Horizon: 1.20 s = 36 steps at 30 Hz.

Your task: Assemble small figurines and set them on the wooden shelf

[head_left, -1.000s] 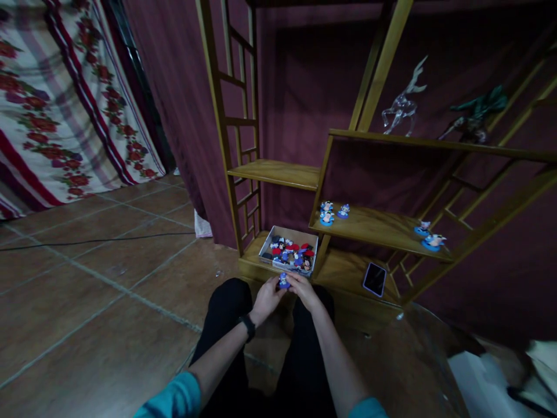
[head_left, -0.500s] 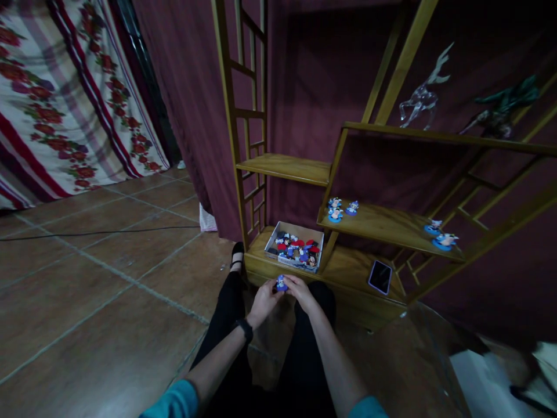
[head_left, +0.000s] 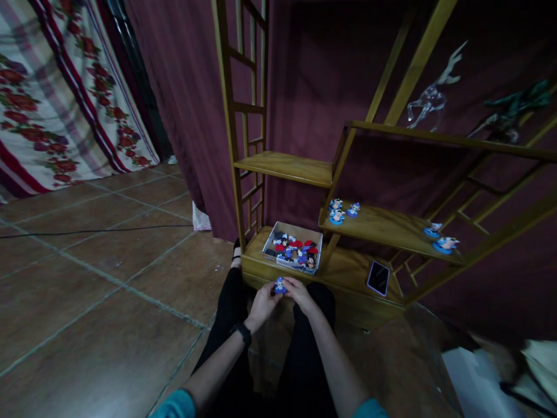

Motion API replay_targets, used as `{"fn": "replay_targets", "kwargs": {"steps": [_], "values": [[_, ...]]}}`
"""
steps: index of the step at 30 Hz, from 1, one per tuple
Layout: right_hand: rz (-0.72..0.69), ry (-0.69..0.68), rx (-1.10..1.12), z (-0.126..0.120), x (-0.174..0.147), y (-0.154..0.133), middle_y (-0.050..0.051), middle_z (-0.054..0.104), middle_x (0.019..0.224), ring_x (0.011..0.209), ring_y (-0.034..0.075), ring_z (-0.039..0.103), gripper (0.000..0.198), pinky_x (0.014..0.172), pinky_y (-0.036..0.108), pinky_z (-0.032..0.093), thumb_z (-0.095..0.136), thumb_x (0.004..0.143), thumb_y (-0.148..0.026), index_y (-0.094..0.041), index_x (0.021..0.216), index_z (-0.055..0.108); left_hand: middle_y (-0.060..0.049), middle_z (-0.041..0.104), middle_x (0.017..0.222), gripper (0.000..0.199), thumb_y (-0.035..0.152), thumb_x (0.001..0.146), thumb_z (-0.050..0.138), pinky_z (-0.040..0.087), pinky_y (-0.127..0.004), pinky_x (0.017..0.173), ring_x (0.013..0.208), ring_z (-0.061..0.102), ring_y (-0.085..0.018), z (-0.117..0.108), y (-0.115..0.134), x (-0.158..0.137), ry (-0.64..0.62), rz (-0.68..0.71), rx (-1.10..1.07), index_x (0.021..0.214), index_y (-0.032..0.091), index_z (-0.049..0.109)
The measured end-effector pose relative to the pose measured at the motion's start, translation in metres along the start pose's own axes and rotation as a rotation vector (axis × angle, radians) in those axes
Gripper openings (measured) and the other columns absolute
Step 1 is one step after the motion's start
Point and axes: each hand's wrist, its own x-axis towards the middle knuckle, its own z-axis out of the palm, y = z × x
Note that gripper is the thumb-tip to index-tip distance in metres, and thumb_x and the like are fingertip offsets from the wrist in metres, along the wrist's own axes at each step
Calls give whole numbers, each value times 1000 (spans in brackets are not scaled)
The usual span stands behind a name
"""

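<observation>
Left hand: narrow grip on left side of small purple figurine. Figurine roughly upright between knees. Judged light, stiff, slightly slippery; small raised parts possibly fragile; sound hold at base rim. Box beyond, on low shelf: open-topped, jumbled red, blue, white, dark pieces inside. Right hand: fingertips on figurine's right side, drawn narrow.

Left leg shifted, dark shoe now visible beside shelf unit
</observation>
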Motion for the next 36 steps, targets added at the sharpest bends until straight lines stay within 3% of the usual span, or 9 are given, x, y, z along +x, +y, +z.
{"fn": "replay_targets", "kwargs": {"steps": [7,10,18,28,36], "values": [[35,58,81,4,11,9,5,66,81,72,17,62,49,65,31,50,69,58,-54,-17,90,65,-8,70,87,32,11,56,71,46,-31,81,84,63,-22,-3,-16,17,64,-79,-200,88,16,68],[33,101,78,-3,14,13,4,65,77,66,15,61,46,63,30,50,68,60,-53,-17,87,65,-7,70,82,32,12,53,73,47,-31,77,77,63,-21,3,-22,24,29,-108,-274,85,14,68],[10,175,98,-26,19,11,4,65,81,68,15,61,49,62,29,50,67,61,-54,-18,95,63,-6,70,77,32,18,52,74,47,-29,71,70,61,-17,27,-14,41,-89,-146,-419,83,11,69],[-6,180,93,-31,25,-6,4,65,80,67,15,61,49,63,29,50,65,63,-54,-17,96,63,-5,67,74,42,20,48,78,44,-24,62,62,57,-12,36,-17,59,-53,-251,-528,88,12,68],[-30,203,-48,-37,38,0,2,66,82,67,16,61,41,59,28,51,62,67,-50,-21,95,66,-8,68,86,46,17,54,77,47,-23,67,71,63,-14,33,-27,68,-101,-374,-580,98,13,66]]}}
